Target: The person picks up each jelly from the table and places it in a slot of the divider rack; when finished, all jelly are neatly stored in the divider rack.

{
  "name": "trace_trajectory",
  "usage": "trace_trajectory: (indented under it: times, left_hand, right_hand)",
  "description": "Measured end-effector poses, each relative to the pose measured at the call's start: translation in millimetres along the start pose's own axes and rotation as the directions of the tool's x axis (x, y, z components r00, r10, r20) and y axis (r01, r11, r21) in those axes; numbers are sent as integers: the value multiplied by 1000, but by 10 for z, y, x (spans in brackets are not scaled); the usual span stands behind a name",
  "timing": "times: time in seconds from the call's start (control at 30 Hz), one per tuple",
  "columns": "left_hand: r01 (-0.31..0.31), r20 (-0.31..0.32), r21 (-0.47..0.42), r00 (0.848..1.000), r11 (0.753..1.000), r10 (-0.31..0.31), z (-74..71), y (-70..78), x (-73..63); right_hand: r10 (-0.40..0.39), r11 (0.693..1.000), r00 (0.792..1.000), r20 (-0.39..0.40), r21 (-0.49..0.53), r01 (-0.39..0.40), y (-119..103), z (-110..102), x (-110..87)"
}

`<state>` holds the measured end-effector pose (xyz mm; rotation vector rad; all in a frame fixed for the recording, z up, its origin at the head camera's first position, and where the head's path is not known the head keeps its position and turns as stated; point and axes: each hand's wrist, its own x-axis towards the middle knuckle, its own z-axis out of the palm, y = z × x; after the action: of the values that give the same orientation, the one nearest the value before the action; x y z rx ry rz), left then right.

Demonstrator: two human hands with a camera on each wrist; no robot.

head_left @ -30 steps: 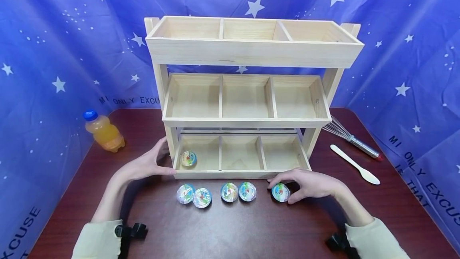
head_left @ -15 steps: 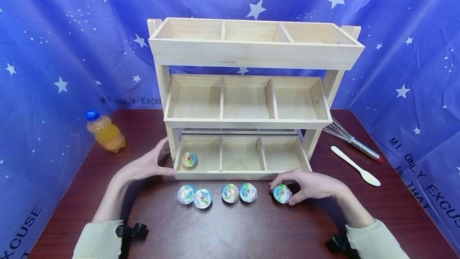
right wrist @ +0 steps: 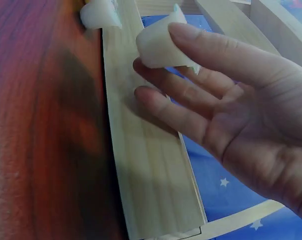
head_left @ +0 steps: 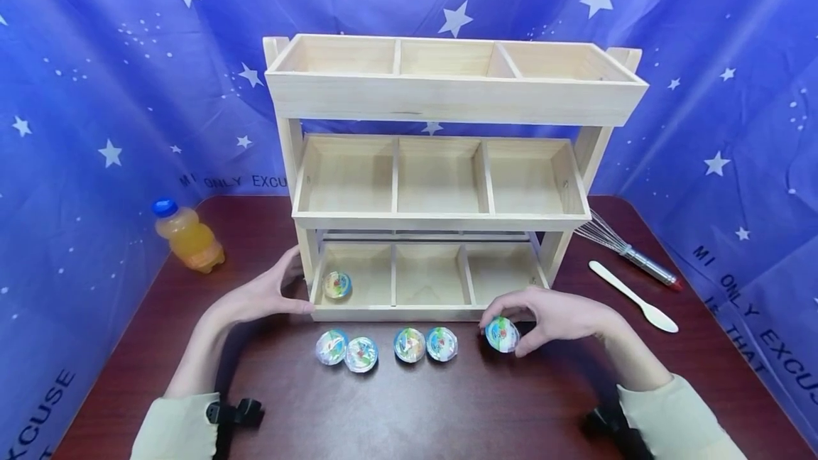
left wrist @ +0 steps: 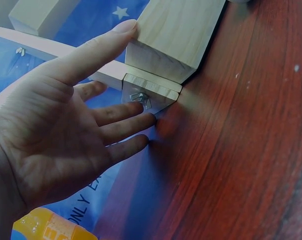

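Note:
A jelly cup [head_left: 502, 334] with a printed foil lid is pinched between the thumb and fingers of my right hand [head_left: 556, 314], in front of the rack's bottom right compartment. In the right wrist view that jelly cup [right wrist: 158, 45] shows pale, tapered sides, raised beside the wooden front board. My left hand [head_left: 258, 293] is at the lower left of the wooden rack [head_left: 441, 99]. In the left wrist view its fingers [left wrist: 126, 130] are spread and relaxed, the thumb touching the rack's corner. Another jelly cup [head_left: 336, 285] lies in the bottom left compartment.
Several more jelly cups stand along the rack's front, including a left pair [head_left: 361, 354] and a middle pair [head_left: 409, 344]. An orange drink bottle [head_left: 190, 238] stands at left. At right lie a whisk [head_left: 629, 253] and a pale spoon [head_left: 633, 297]. A starry blue curtain surrounds the table.
My right hand has lifted the jelly cup slightly off the table and moved a little toward the rack. My left hand has stayed at the rack's lower left corner.

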<state>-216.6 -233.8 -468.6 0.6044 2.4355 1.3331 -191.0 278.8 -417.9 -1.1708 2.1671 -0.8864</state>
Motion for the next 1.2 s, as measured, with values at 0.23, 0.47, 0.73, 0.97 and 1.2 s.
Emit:
trace_trajectory:
  times: [0.23, 0.47, 0.73, 0.97, 1.2]
  left_hand:
    - [2, 6, -9, 1000, 1000, -2, 4, 3, -1]
    - [17, 8, -14, 1000, 1000, -17, 16, 0, 0]
    - [30, 6, 3, 1000, 1000, -30, 16, 16, 5]
    - [14, 1, 20, 1000, 1000, -14, 13, 4, 2]
    - [11, 0, 12, 1000, 1000, -11, 12, 21, 1]
  right_hand:
    - [31, 978, 999, 28, 205, -36, -31, -89, 104]
    - [55, 968, 998, -36, 247, -44, -40, -164, 268]
    - [57, 963, 991, -119, 268, -23, -128, -158, 494]
    - [59, 959, 985, -163, 282, -11, -150, -143, 691]
    - [100, 941, 978, -184, 337, -33, -166, -116, 899]
